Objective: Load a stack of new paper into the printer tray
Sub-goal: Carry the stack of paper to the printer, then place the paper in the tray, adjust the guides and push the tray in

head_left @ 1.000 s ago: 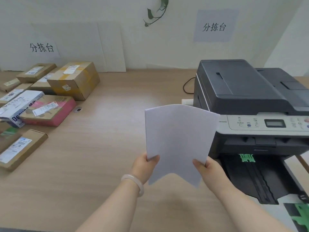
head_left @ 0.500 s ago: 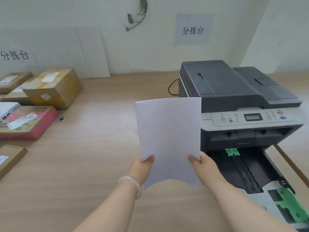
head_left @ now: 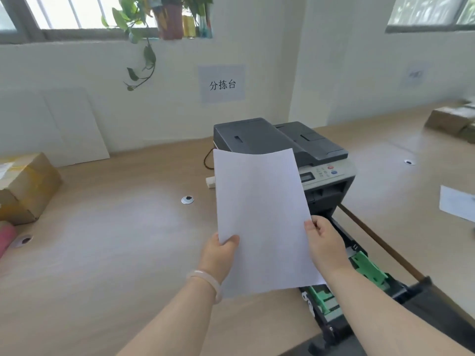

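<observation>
Wood desk [head_left: 102, 240], paper stack [head_left: 262, 217] pinched btwn left hand [head_left: 218, 255], right hand [head_left: 325, 245], above tray [head_left: 370, 273]

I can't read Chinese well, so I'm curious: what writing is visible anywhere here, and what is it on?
"分拣台": on the paper sign taped to the wall.
Printer control panel labels: too small to read.
Small wall sign at right: blurred.
Cardboard box label: unreadable.

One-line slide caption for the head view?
Both hands, left and right, hold white paper above the printer's open tray.
</observation>
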